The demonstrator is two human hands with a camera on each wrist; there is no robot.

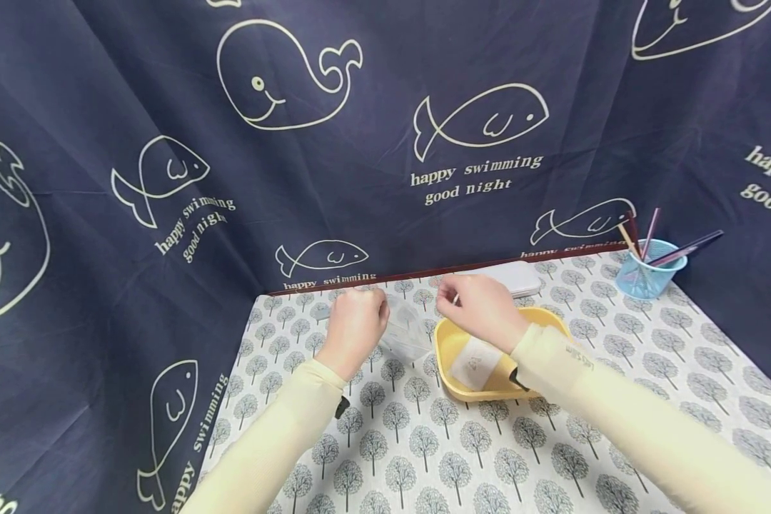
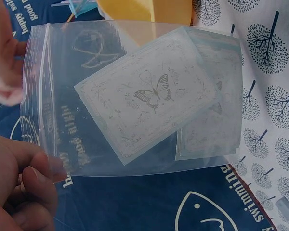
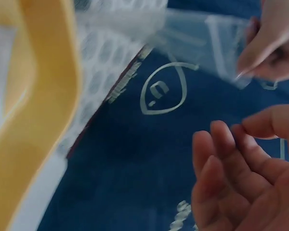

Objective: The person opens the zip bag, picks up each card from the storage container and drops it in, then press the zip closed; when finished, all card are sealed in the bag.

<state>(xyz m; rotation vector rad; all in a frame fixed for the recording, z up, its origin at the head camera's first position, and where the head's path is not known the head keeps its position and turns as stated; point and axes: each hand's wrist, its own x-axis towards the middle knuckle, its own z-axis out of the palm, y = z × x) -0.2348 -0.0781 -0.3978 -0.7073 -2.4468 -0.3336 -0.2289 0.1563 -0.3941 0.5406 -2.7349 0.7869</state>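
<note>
My left hand [image 1: 353,327] pinches a clear zip-lock bag [image 2: 101,161] by a corner at its zip edge. Inside the bag lie several pale cards [image 2: 149,96] with light blue borders; the top one carries a butterfly drawing. To the right, my right hand [image 1: 478,303] hovers over the back left of a yellow basket [image 1: 445,346]. Its fingers are loosely bent, and nothing shows between them in the right wrist view. A gap separates it from the bag there. In the basket lies a white piece [image 1: 477,364] with faint marks, partly covered by my right forearm.
Behind the basket is a white case [image 1: 520,277], half hidden by my right hand. A blue mesh pen holder [image 1: 642,282] with several pens stands at the back right. A small grey object [image 1: 323,313] lies left of my left hand. A dark blue curtain [image 1: 385,178] hangs behind the table.
</note>
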